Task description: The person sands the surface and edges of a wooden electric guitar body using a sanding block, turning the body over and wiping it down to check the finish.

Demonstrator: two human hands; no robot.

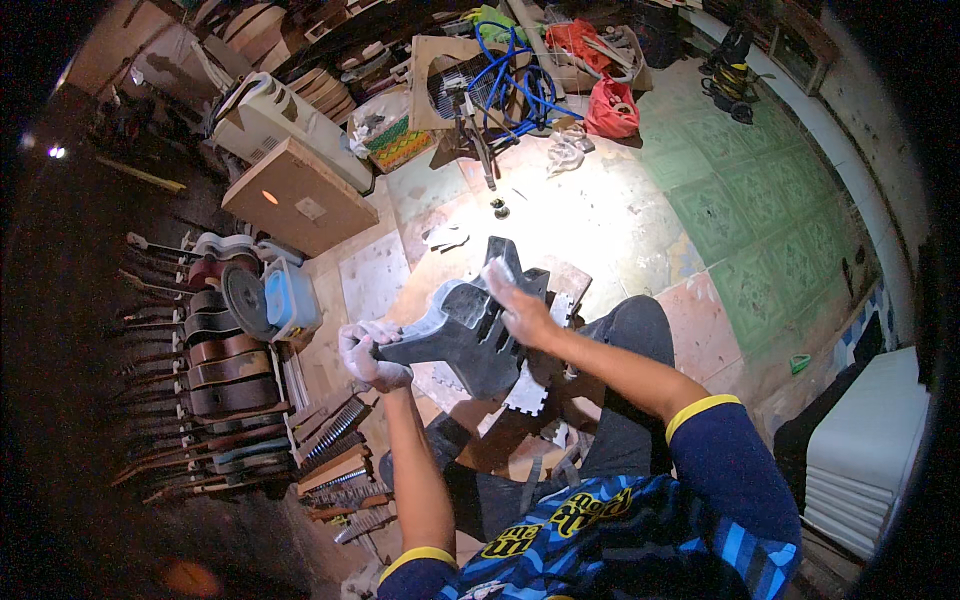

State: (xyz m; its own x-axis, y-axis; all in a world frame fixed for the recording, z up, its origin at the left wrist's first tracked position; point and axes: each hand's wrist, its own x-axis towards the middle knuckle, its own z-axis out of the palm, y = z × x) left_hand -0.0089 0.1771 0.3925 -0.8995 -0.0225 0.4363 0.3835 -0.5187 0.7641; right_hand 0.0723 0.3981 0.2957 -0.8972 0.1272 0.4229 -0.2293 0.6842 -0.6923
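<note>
A dark grey electric guitar body [470, 345], dusted white along its edges, is tilted over my lap. My left hand [374, 354], coated in white dust, is closed round the tip of its long left horn. Against the body's upper right part lies my right hand [515, 305], its fingers stretched out and whitened with dust. Whether a thin sheet is under those fingers I cannot tell. Beneath the body, pale foam mat pieces with toothed edges [527, 392] show around a support that is mostly hidden.
Several guitars [225, 360] hang in a row at the left, beside a blue plastic tub [285, 300]. A cardboard box [300, 200], a coiled blue hose [515, 80] and a red bag [612, 110] stand ahead. Files and clamps lie near my left arm. A white ridged case [865, 450] stands at right.
</note>
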